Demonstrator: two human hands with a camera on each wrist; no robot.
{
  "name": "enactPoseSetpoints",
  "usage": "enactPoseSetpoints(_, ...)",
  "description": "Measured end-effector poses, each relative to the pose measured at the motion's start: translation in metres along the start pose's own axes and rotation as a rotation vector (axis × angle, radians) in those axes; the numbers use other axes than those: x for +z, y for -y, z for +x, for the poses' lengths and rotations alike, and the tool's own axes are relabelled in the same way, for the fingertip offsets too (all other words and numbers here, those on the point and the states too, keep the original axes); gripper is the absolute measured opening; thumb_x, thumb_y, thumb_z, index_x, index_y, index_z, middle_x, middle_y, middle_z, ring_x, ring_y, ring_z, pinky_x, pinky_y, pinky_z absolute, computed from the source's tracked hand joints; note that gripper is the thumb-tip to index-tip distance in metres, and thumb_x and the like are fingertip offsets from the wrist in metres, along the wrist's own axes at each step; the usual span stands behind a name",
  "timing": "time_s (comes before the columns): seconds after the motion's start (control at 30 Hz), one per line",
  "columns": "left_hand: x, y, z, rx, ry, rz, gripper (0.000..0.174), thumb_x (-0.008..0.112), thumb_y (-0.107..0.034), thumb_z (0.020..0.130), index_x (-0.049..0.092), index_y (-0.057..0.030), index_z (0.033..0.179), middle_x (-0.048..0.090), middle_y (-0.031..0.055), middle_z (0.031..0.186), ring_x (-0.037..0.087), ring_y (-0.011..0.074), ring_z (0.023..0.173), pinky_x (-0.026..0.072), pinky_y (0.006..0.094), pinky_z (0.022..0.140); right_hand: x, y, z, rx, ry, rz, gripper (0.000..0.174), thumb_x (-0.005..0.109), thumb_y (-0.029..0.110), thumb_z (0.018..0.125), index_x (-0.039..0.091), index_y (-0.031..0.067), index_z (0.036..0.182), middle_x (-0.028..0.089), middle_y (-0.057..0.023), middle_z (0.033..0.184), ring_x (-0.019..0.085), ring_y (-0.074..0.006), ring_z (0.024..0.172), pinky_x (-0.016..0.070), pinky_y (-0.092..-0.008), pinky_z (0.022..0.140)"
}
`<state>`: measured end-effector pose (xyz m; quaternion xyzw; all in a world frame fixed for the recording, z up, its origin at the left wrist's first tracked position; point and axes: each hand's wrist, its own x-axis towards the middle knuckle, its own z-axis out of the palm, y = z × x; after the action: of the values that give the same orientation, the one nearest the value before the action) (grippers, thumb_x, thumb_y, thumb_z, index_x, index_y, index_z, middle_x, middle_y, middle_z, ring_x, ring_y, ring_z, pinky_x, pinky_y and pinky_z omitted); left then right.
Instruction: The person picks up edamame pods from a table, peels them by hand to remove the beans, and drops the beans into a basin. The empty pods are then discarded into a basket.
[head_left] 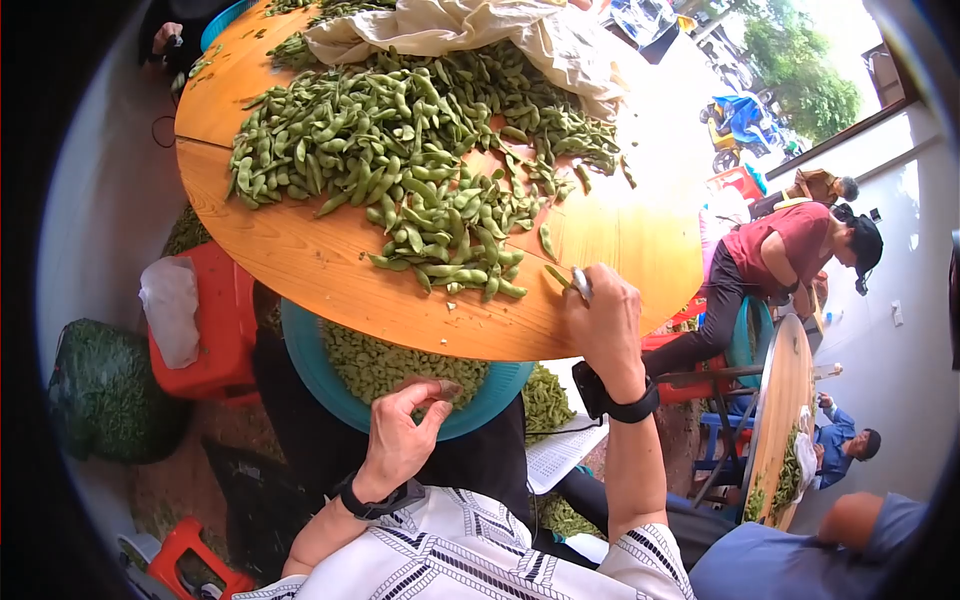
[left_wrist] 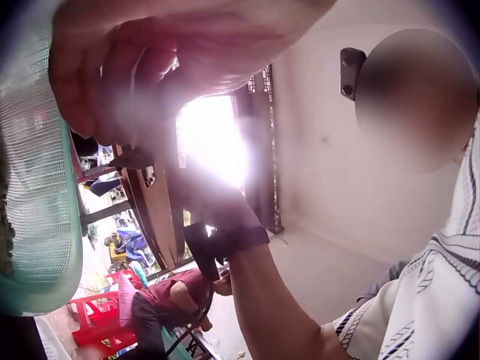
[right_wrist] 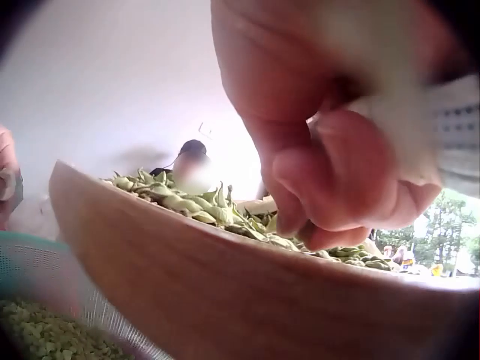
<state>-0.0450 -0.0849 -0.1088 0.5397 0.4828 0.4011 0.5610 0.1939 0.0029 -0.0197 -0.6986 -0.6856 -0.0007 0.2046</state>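
"Nearest is a white patterned shirt (head_left: 450,550); beyond it, two hands, one black band (head_left: 637,405) on each wrist. How are the fingers?"

"Left hand (head_left: 403,438): loosely curled, thumb near forefinger, over shelled beans (head_left: 385,365) in one basket (head_left: 303,345). Whether they hold anything, I can't tell."

"And the right hand (head_left: 607,315)?"

"Bent, close together, low over the surface (head_left: 650,240). One green pod (head_left: 557,276) sits at their tips; gripped or not, I can't tell."

"Other pods?"

"One main heap (head_left: 370,150), too many to count, ahead and left of the right fingers, one pale cloth (head_left: 470,25) over its far side."

"What does the head view miss?"

"Left wrist: the basket's mesh wall, beside the left fingers. Right wrist: the surface's thick edge, below the right fingers."
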Motion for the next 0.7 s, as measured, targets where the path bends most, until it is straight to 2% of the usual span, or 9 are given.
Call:
enactPoseSetpoints(0.1,0.001,-0.008,-0.001,0.048,0.046,-0.014,0.022,0.062,0.003,0.091,0.067,0.0056,0.113,0.072,0.01,0.1,0.069,0.0146,0.093,0.0544,0.0251,0.082,-0.016,0.007,-0.024,0.095,-0.016,0.234,0.009,0.066,0.004,0.081,0.059,-0.0023,0.081,0.062,-0.0201,0.074,0.061,-0.0381,0.068,0.0474,-0.0422,0.064)
enactPoseSetpoints(0.13,0.004,-0.012,-0.001,0.038,0.043,-0.01,0.022,0.062,0.003,0.091,0.067,0.0056,0.113,0.072,0.01,0.1,0.069,0.0146,0.093,0.0544,0.0251,0.082,-0.019,0.012,-0.037,0.179,0.014,0.432,0.009,0.069,0.004,0.082,0.063,-0.0023,0.085,0.062,-0.0122,0.066,0.059,-0.0231,0.057,0.0444,-0.0334,0.055)
enactPoseSetpoints(0.2,0.011,-0.021,-0.001,-0.009,0.055,-0.273,0.026,0.066,-0.004,0.093,0.066,0.0038,0.117,0.072,0.0078,0.099,0.067,0.0109,0.089,0.0539,0.0231,0.08,-0.028,0.028,-0.064,0.347,0.144,0.758,0.009,0.07,0.002,0.082,0.067,-0.0017,0.09,0.059,-0.0024,0.064,0.054,-0.0079,0.056,0.0404,-0.0257,0.051)
enactPoseSetpoints(0.23,0.01,-0.03,0.0,-0.081,0.088,-0.384,0.032,0.07,-0.014,0.092,0.065,0.0023,0.12,0.071,0.0058,0.098,0.064,0.008,0.086,0.0529,0.0212,0.075,-0.028,0.037,-0.077,0.35,0.178,0.836,0.01,0.071,0.0,0.082,0.069,-0.0012,0.092,0.054,0.0038,0.064,0.048,-0.0026,0.055,0.0369,-0.0222,0.049)
enactPoseSetpoints(0.27,0.012,-0.029,0.001,-0.112,0.1,-0.482,0.037,0.074,-0.02,0.09,0.066,0.0012,0.12,0.071,0.0051,0.096,0.062,0.0058,0.081,0.0511,0.0199,0.07,-0.022,0.045,-0.09,0.342,0.182,0.921,0.009,0.071,-0.002,0.08,0.068,-0.0012,0.089,0.053,0.0018,0.064,0.047,-0.0046,0.056,0.0371,-0.0234,0.05)
enactPoseSetpoints(0.33,0.011,-0.024,0.005,-0.113,0.175,-0.652,0.029,0.072,-0.017,0.092,0.067,-0.0005,0.115,0.07,0.0032,0.097,0.063,0.0056,0.086,0.0522,0.0207,0.073,-0.007,0.047,-0.109,0.252,0.199,0.916,0.008,0.071,-0.003,0.08,0.066,-0.0009,0.085,0.052,0.0005,0.065,0.047,-0.0055,0.057,0.037,-0.0247,0.051)
enactPoseSetpoints(0.47,0.014,-0.016,0.001,-0.068,0.175,-0.617,0.019,0.072,-0.016,0.092,0.068,-0.0004,0.102,0.069,0.0008,0.09,0.06,0.0032,0.079,0.0503,0.0196,0.069,0.01,0.063,-0.128,0.201,0.117,0.855,0.009,0.07,-0.004,0.078,0.063,-0.0008,0.082,0.052,-0.0049,0.066,0.048,-0.0114,0.055,0.0388,-0.0273,0.051)
enactPoseSetpoints(0.53,0.02,-0.026,-0.004,-0.058,-0.031,-0.398,0.015,0.072,-0.015,0.092,0.067,-0.0002,0.093,0.067,-0.001,0.084,0.056,0.0019,0.072,0.0468,0.0178,0.064,0.017,0.068,-0.134,0.192,0.068,0.835,0.009,0.07,-0.005,0.077,0.063,-0.0008,0.082,0.054,-0.0069,0.067,0.049,-0.0142,0.054,0.0398,-0.028,0.052)
enactPoseSetpoints(0.7,0.013,-0.012,-0.002,-0.166,0.077,-0.346,0.017,0.069,-0.015,0.094,0.069,0.0005,0.1,0.064,-0.0028,0.08,0.051,0.0009,0.07,0.0431,0.0165,0.061,0.013,0.061,-0.136,0.195,0.098,0.786,0.009,0.069,-0.003,0.077,0.064,-0.001,0.084,0.057,-0.0091,0.071,0.053,-0.0159,0.057,0.0426,-0.0287,0.054)
